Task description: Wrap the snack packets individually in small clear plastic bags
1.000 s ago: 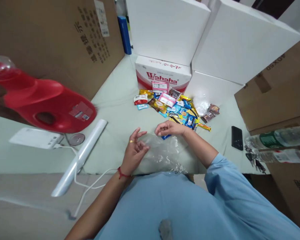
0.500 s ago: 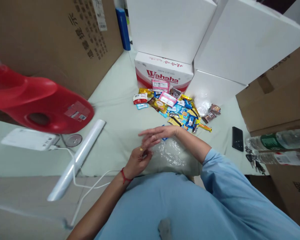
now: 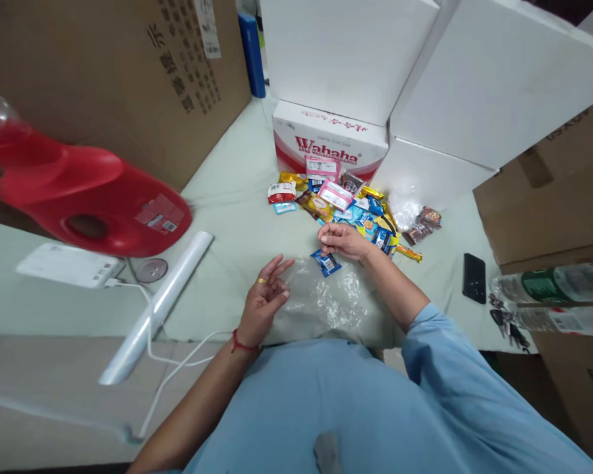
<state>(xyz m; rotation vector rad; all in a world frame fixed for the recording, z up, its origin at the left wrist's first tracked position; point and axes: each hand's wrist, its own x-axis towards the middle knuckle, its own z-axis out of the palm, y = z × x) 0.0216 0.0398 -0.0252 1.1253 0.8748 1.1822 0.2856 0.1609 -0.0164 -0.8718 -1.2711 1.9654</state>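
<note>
A crinkled sheet of clear plastic film (image 3: pixel 321 306) lies in front of me at the table's near edge. At its left side is my left hand (image 3: pixel 264 303), fingers loosely spread and nothing visible in them. My right hand (image 3: pixel 344 241) is closed, thumb against curled fingers; anything pinched there is too small to make out. Just below it, a small blue snack packet (image 3: pixel 327 263) rests at the film's far edge. Beyond my right hand lies a pile of wrapped snacks, among them a pink-and-white packet (image 3: pixel 336 195) and a red-and-white packet (image 3: pixel 281 192).
Behind the pile stand a Wahaba-style carton (image 3: pixel 329 141) and white boxes (image 3: pixel 346 59). On the left are a red jug (image 3: pixel 99 191), a power bank (image 3: pixel 69 265), its white cable and a film roll (image 3: pixel 158 306). A phone (image 3: pixel 474 278), keys (image 3: pixel 508 326) and bottles (image 3: pixel 573 283) are right.
My hands, close together over the film before, have moved apart. The right went up towards the snack pile and its fingers curled; the blue packet and more of the film now show.
</note>
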